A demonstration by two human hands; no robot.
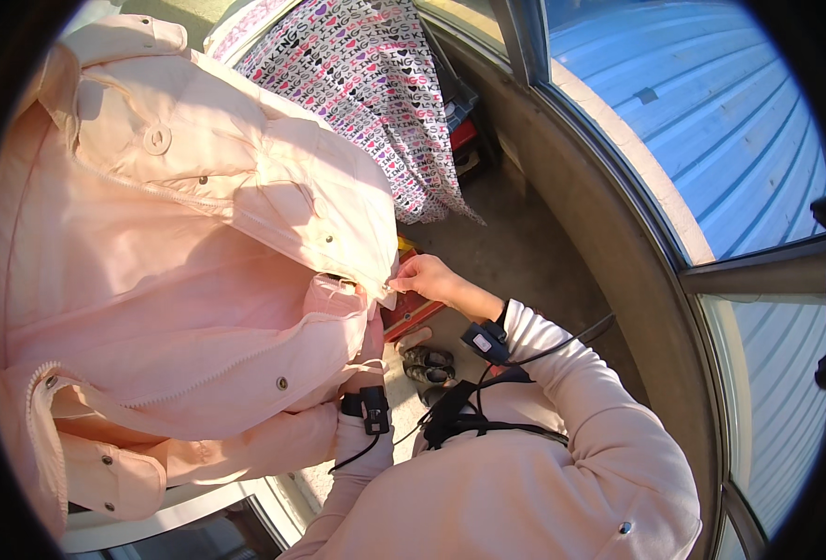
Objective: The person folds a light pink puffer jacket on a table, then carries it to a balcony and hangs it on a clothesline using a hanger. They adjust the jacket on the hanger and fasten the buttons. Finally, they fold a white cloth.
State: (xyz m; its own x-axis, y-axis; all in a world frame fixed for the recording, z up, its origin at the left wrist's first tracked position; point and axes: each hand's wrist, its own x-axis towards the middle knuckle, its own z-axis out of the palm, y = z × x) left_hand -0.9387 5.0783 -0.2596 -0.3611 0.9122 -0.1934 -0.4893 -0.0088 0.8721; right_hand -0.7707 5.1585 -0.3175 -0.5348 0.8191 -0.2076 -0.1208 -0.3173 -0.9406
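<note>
A pale pink jacket [175,294] with a zip, snap studs and a round button hangs spread open on the left. My right hand [423,276] pinches a lower corner of its front edge between thumb and fingers. My left hand [373,343] reaches up along the jacket's lower edge. Pink cloth covers most of it, so its fingers are hidden. A snap flap [108,472] shows at the jacket's lower left.
A white cloth [378,105] printed with hearts and lettering hangs behind the jacket. Below are a red box [413,308] and dark patterned shoes [428,364] on the floor. A curved-looking wall ledge [581,231] and framed windows [762,350] bound the right side.
</note>
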